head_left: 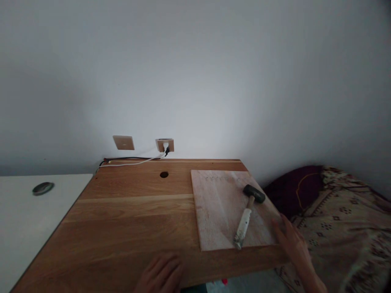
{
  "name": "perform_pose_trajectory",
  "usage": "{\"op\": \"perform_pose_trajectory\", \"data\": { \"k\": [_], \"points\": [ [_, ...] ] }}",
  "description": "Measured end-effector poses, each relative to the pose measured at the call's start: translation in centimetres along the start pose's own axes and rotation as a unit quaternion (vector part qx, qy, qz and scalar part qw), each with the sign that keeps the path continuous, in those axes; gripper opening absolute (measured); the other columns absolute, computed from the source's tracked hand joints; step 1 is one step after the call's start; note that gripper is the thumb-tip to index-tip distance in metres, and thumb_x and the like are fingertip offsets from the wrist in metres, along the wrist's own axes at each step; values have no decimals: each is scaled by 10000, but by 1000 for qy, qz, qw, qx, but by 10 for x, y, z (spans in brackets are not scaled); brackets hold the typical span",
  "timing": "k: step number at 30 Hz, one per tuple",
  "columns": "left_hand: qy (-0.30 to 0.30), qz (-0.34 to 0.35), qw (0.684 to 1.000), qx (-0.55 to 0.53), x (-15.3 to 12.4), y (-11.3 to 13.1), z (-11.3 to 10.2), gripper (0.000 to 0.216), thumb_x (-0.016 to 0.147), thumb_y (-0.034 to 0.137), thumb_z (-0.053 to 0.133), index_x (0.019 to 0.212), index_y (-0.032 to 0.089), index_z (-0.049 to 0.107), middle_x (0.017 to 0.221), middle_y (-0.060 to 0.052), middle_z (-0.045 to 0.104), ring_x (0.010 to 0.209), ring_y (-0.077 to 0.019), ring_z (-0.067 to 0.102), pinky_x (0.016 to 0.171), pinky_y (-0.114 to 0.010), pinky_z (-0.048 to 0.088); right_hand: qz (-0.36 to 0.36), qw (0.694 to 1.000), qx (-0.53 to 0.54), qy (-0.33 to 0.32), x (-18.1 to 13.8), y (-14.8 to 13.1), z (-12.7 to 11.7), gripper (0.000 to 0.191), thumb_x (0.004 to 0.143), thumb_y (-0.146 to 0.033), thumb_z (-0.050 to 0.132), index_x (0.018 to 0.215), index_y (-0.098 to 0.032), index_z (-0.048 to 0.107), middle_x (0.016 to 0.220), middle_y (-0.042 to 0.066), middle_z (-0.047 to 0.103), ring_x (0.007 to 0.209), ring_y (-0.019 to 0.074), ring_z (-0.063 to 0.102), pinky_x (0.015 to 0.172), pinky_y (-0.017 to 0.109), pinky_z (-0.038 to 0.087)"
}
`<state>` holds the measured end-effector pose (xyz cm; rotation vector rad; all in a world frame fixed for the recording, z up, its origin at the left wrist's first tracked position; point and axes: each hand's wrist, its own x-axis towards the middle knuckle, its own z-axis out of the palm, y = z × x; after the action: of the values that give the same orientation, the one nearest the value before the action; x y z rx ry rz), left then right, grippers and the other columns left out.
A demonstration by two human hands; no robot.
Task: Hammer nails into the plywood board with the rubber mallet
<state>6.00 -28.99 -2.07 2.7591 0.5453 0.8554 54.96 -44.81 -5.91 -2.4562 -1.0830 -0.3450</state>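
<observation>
My left hand (161, 273) lies flat on the near edge of the wooden desk (128, 215), fingers stretched out, holding nothing. My right hand (291, 240) rests at the desk's right edge, fingers extended and touching the lower right corner of a pale stone tile (218, 207). A mallet (248, 213) with a black head and a white-smeared handle lies on the tile, head pointing away from me, a short way left of my right hand.
A round cable hole (164, 174) sits near the desk's back. A wall socket (165, 145) holds a plug with white and black cables running left. A white table (27, 219) with a round metal disc (43, 188) adjoins on the left. Patterned bedding (342, 228) lies right.
</observation>
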Motion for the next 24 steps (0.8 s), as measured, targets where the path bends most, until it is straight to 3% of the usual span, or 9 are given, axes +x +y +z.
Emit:
{"op": "perform_pose_trajectory", "data": {
  "k": [2, 4, 7, 10, 14, 17, 20, 22, 24],
  "points": [
    [-63, 29, 997, 29, 50, 0, 15, 453, 1009, 328, 536, 1454, 251, 554, 1363, -75, 689, 1288, -250, 619, 1109, -404, 513, 25, 1000, -2, 7, -2, -4, 0, 617, 929, -535, 362, 1381, -166, 562, 1187, 194, 707, 1076, 388, 686, 909, 549, 553],
    [-82, 23, 995, 56, 88, 3, 29, 563, 999, 414, 554, 1520, 217, 466, 1480, -85, 605, 1434, -322, 485, 1159, -523, 458, 22, 1000, 4, 7, -3, -6, -2, 616, 937, -541, 364, 1385, -166, 559, 1209, 191, 710, 1089, 370, 692, 915, 526, 562],
    [-72, 18, 995, 73, 106, 0, 43, 630, 1000, 451, 550, 1561, 209, 393, 1496, -100, 589, 1466, -325, 445, 1202, -587, 376, -13, 1000, 11, 7, -2, -9, -8, 498, 937, -474, 394, 1296, -222, 628, 1221, 161, 718, 1136, 344, 684, 928, 506, 567],
    [-45, 10, 994, 98, 88, -15, 44, 597, 1011, 427, 533, 1550, 201, 409, 1462, -102, 620, 1438, -287, 484, 1242, -573, 311, -85, 996, 4, 5, -8, -19, -9, 398, 955, -368, 373, 1126, -239, 708, 1207, 159, 723, 1174, 347, 669, 924, 526, 567],
    [-19, -2, 988, 154, 50, -42, 21, 503, 997, 375, 539, 1473, 216, 513, 1343, -69, 708, 1376, -256, 552, 1277, -526, 256, -168, 986, 11, 9, -25, -57, -5, 420, 1001, -248, 310, 1082, -256, 722, 1229, 150, 719, 1213, 344, 643, 935, 564, 547],
    [-8, -43, 981, 191, 18, -63, -5, 438, 969, 317, 521, 1400, 273, 582, 1245, -19, 754, 1298, -264, 619, 1274, -522, 275, -198, 979, 48, 7, -37, -103, -4, 364, 1037, -325, 356, 1104, -271, 710, 1243, 142, 710, 1179, 350, 645, 942, 599, 525],
    [-22, -54, 973, 224, -12, -84, -31, 374, 931, 228, 464, 1193, 357, 697, 1264, 26, 745, 1234, -295, 663, 1213, -565, 361, -173, 981, 82, 7, -42, -154, -7, 303, 1017, -462, 480, 1090, -273, 706, 1141, 131, 729, 1109, 350, 660, 933, 590, 528],
    [-43, -60, 969, 236, -25, -97, -46, 368, 911, 203, 442, 1070, 369, 729, 1253, 41, 749, 1189, -293, 687, 1144, -549, 448, -164, 981, 102, 2, -44, -190, -9, 308, 1025, -459, 478, 1117, -267, 701, 1095, 130, 728, 1038, 340, 679, 890, 566, 558],
    [-50, -99, 965, 236, -29, -107, -53, 342, 924, 235, 439, 1064, 351, 728, 1206, 26, 765, 1148, -284, 704, 1072, -514, 519, -177, 972, 156, -10, -47, -226, -10, 327, 1050, -387, 433, 1244, -263, 666, 1171, 138, 697, 1022, 300, 699, 845, 481, 602]
  ]
}}
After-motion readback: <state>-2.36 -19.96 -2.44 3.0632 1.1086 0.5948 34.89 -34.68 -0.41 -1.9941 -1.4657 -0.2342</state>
